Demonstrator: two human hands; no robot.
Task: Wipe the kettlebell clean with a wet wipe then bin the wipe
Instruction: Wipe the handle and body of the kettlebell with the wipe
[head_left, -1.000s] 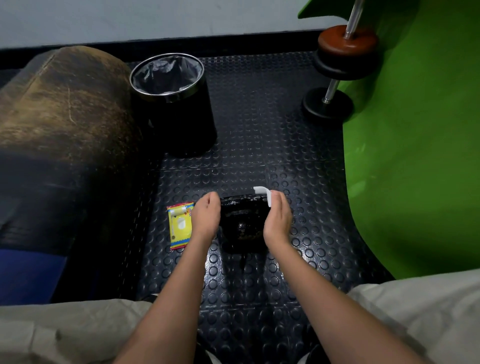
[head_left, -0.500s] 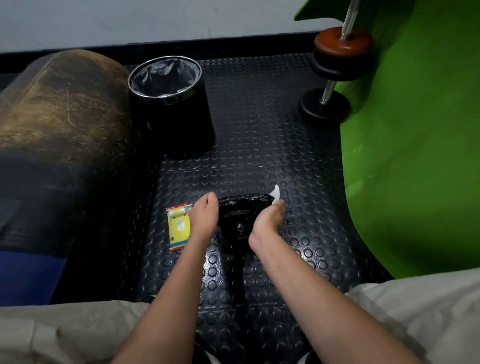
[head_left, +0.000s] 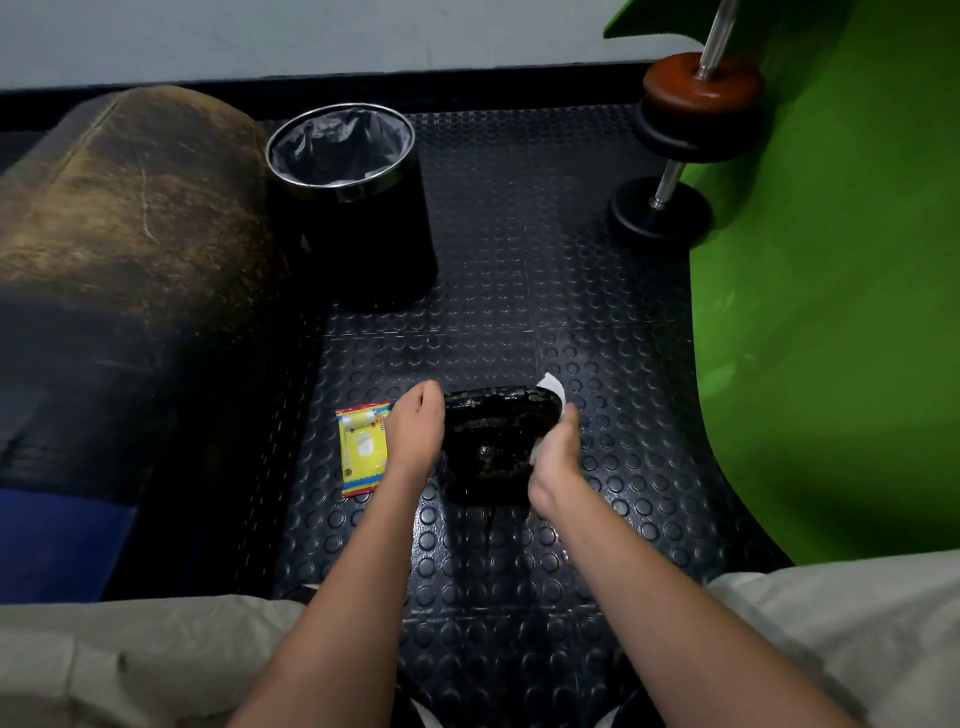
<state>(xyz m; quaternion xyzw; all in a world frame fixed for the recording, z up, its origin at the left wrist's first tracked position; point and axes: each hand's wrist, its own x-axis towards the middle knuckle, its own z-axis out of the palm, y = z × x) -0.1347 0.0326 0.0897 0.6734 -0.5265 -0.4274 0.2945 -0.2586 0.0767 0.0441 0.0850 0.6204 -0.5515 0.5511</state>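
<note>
A glossy black kettlebell (head_left: 491, 447) with a mottled, wet-looking surface sits on the studded rubber floor (head_left: 519, 291). The left hand (head_left: 415, 434) curls around its left side, while the right hand (head_left: 556, 452) presses a thin white wet wipe (head_left: 551, 388) against its right side, fingers wrapped on it. The round, bag-lined bin (head_left: 353, 208) stands well beyond.

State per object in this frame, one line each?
kettlebell: upright on floor, wet sheen, between both hands
wet wipe: pressed on kettlebell's right side, corner sticking up
left hand: steadies kettlebell's left side
right hand: holds wipe against kettlebell
wipe packet: flat on floor, left of kettlebell
bin: upright, lined, no lid
</note>
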